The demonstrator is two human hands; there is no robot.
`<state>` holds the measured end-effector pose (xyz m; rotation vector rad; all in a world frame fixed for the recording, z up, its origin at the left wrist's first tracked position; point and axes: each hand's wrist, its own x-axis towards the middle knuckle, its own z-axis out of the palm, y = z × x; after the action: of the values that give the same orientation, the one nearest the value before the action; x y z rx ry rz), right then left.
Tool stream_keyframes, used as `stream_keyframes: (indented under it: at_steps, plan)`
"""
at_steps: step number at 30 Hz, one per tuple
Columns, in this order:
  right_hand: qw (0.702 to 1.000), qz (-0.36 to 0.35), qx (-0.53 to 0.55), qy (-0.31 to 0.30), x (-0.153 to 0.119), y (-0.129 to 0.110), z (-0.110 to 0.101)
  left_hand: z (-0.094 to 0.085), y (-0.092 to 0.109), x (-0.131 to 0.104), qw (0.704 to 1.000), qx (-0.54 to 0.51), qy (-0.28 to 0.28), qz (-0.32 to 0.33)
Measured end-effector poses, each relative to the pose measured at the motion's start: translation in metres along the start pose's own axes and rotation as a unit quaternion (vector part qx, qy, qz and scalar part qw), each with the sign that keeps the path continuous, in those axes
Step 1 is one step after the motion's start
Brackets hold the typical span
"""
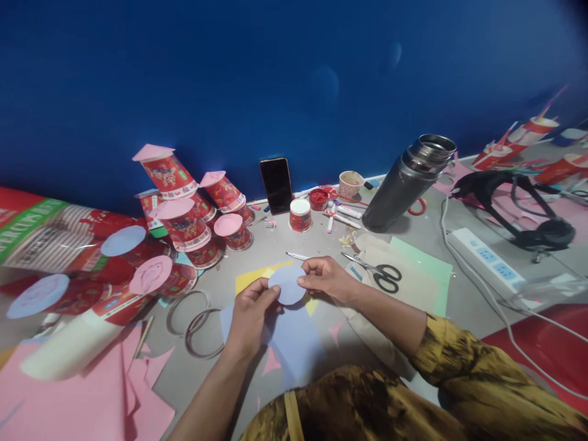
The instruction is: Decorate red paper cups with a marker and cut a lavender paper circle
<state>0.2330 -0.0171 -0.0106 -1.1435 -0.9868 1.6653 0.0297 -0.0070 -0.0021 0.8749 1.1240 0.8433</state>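
Note:
A light blue paper disc (288,286) is held flat between my two hands. My left hand (253,306) pinches its left edge between thumb and fingers. At its upper right edge, the thumb and fingers of my right hand (324,277) close on it. Under the disc lie a larger blue sheet (296,343) and a yellow sheet (248,281). A white pen (296,255) lies just behind the disc. Black-handled scissors (379,273) rest on the beige cloth-like item right of my right hand.
Red paper cups (186,228) with pink tops are stacked at the left. A phone (276,185) leans on the blue wall. A dark flask (404,184), a power strip (489,263) and black straps stand or lie rightward. Tape rings (203,334) lie left of my left hand.

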Motion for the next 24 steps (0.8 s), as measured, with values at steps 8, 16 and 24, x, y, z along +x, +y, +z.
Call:
stream_keyframes:
  at_steps: [8, 16, 24]
  plan:
    - [0.935, -0.124, -0.270, 0.191, 0.003, -0.007, -0.018, -0.006, 0.019, -0.009, 1.000, 0.026, 0.003, -0.017]
    - [0.761, -0.118, -0.610, 0.188, 0.009, -0.004, -0.029, -0.025, 0.009, -0.039, 0.990, 0.139, 0.021, -0.025]
    - [0.757, -0.106, -0.618, 0.185, 0.012, -0.005, -0.026, -0.031, -0.011, -0.045, 0.990, 0.128, 0.037, -0.039]
